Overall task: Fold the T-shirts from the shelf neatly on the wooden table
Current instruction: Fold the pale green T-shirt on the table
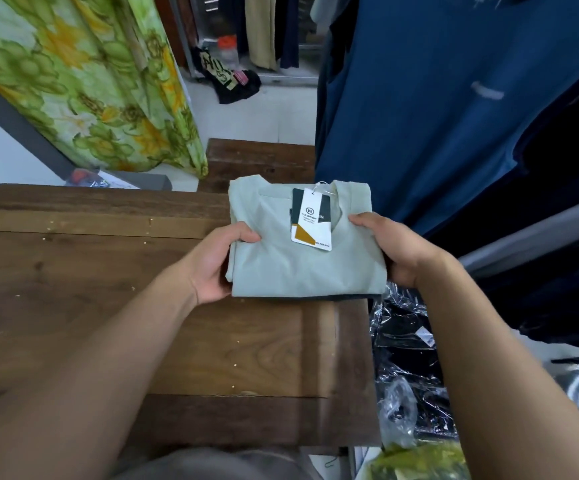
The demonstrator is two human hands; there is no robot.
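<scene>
A pale green T-shirt (281,265), folded into a neat rectangle, lies near the right end of the wooden table (108,306). A white, dark green and mustard hang tag (311,220) rests on its collar. My left hand (219,261) grips the shirt's left edge, thumb on top and fingers underneath. My right hand (395,251) grips the right edge the same way. A thin dark strip of another garment (347,297) shows just under the shirt's near edge.
A green and yellow floral curtain (90,81) hangs at the back left. Blue T-shirts (437,98) hang at the right. Dark garments in plastic bags (409,362) are piled beside the table's right edge. A black garment (236,81) lies on the floor beyond.
</scene>
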